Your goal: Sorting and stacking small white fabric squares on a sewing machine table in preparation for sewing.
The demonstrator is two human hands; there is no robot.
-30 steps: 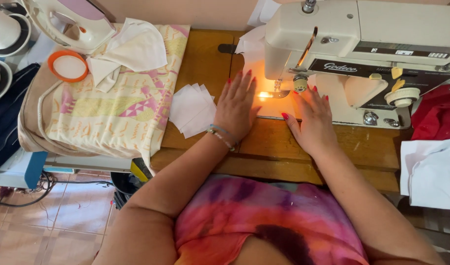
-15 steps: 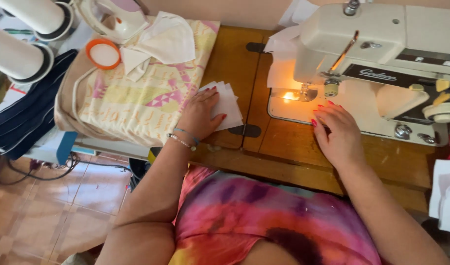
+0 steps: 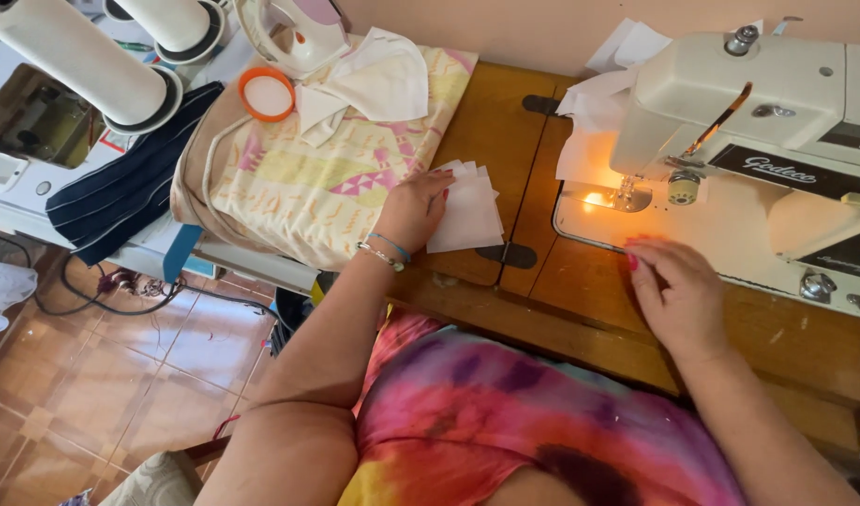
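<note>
A wooden sewing table (image 3: 505,122) fills the middle, its top hinged with dark metal plates, its near edge running across toward the lower right. Behind its far edge stands a plain peach-coloured wall (image 3: 505,23). Off the table's left edge the floor (image 3: 92,375) is laid in glossy reddish-brown tiles with pale joints, and daylight glints on them. A warm small lamp (image 3: 598,199) glows on the table's right half.

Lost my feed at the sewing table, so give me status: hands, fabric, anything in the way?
Left hand on white fabric stack. Right hand flat by sewing machine. Nothing between stack and needle.
</note>
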